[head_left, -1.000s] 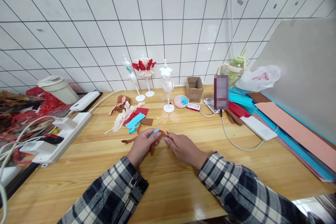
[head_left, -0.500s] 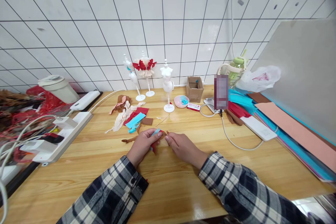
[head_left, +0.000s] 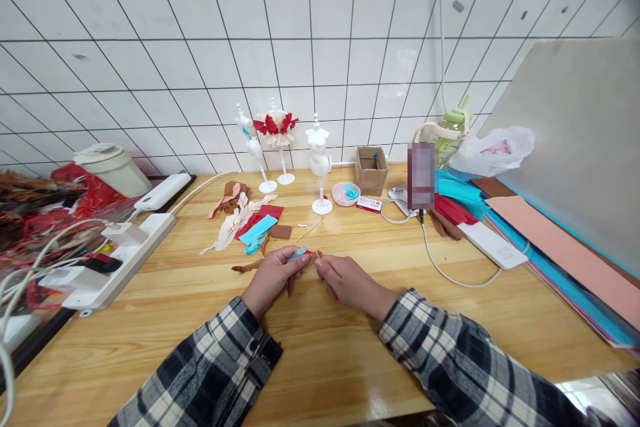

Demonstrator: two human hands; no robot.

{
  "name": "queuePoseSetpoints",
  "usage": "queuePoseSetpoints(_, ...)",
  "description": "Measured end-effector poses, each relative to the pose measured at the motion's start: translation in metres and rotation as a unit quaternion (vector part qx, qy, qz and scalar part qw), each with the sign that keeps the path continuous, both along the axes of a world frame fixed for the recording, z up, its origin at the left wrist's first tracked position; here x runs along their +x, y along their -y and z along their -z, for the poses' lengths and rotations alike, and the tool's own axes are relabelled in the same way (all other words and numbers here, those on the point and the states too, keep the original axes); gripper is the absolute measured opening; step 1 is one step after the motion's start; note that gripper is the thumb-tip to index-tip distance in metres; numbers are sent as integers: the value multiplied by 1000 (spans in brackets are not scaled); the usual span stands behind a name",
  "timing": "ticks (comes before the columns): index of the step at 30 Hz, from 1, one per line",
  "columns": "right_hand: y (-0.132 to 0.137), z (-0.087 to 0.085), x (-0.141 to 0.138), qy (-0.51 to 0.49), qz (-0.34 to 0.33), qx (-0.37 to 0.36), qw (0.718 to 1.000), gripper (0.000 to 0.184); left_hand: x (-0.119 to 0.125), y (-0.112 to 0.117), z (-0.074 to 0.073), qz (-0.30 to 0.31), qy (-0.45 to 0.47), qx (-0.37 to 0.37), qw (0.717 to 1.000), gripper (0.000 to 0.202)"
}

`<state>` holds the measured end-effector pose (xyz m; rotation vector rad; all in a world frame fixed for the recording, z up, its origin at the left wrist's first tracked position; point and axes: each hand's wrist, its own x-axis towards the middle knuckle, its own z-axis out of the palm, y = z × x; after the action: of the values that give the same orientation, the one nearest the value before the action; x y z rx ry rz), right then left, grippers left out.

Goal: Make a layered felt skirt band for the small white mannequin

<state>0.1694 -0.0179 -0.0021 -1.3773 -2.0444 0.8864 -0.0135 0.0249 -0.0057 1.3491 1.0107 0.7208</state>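
Between my two hands is a small bunch of crepe paper strips (head_left: 301, 253), blue, red and brown. My left hand (head_left: 273, 278) is closed on the blue and red part, and a tail hangs below its fingers. The thumb and forefinger of my right hand (head_left: 346, 278) pinch the brown end. Just beyond my left hand lie loose paper pieces: a blue strip (head_left: 258, 230), a red piece (head_left: 270, 212), a brown square (head_left: 280, 232) and cream scraps (head_left: 235, 222). A bare white mini dress form (head_left: 319, 153) stands upright past my hands.
Two more dress forms stand behind, one with a cream and red ruffle (head_left: 277, 127). A pink bowl (head_left: 346, 194), a cardboard box (head_left: 371, 170) and a phone (head_left: 422, 177) on a stand are farther right. A power strip (head_left: 125, 263) lies left; paper sheets (head_left: 565, 240) lie right.
The fingers of both hands have shifted slightly on the paper bunch. Less of the tail shows below my left hand. Everything else stays in place.
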Motion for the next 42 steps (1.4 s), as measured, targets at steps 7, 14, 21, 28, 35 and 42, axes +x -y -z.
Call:
queuePoseSetpoints(7,0,-1,1,13,-3,2,1000,39,0,0,2,5,-12,3,1000,33)
queuePoseSetpoints(14,0,-3,0,3,-6,2,1000,39,-1,1,0,13,-17,-6,1000,32)
queuePoseSetpoints(21,1,-2,1,-2,-8,-6,1000,39,0,1,-2,15,-24,1,1000,35)
queuePoseSetpoints(28,-1,1,-1,-32,-4,-25,999,42,0,2,-1,9,-19,3,1000,35)
queuePoseSetpoints(35,0,4,-3,-140,19,-186,972,44,0,0,-1,-3,-23,16,1000,36)
queuePoseSetpoints(42,-1,0,-5,-202,18,-256,945,41,1,0,1,-10,-21,27,999,32)
